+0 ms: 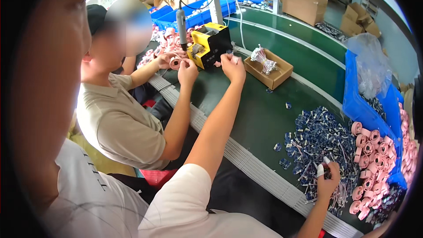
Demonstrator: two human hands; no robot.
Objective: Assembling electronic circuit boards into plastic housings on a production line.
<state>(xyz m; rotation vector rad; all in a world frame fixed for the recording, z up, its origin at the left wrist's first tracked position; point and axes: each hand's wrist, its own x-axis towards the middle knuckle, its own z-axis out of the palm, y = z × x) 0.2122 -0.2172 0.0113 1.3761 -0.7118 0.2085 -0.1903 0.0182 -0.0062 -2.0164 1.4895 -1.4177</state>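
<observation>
My left hand (232, 67) reaches forward to the right side of a yellow and black machine (216, 49). Its fingers are pinched together at a small dark item that I cannot make out. White covers wrap fingertips of my right hand (328, 179), which is low over a heap of small blue circuit boards with thin wires (324, 134). Those fingers are curled round something dark, too small to name. To my left, a co-worker's hands (187, 71) hold a pink ring-shaped part (175, 63) beneath a hanging electric screwdriver (181, 26).
Pink round housings (370, 150) are heaped right of the boards, beside a blue bin (352, 83) with a plastic bag. A cardboard box (275, 76) holds bundled white wires (263, 60). More pink parts (169, 39) lie before the co-worker. A perforated white strip (251, 161) edges the green table.
</observation>
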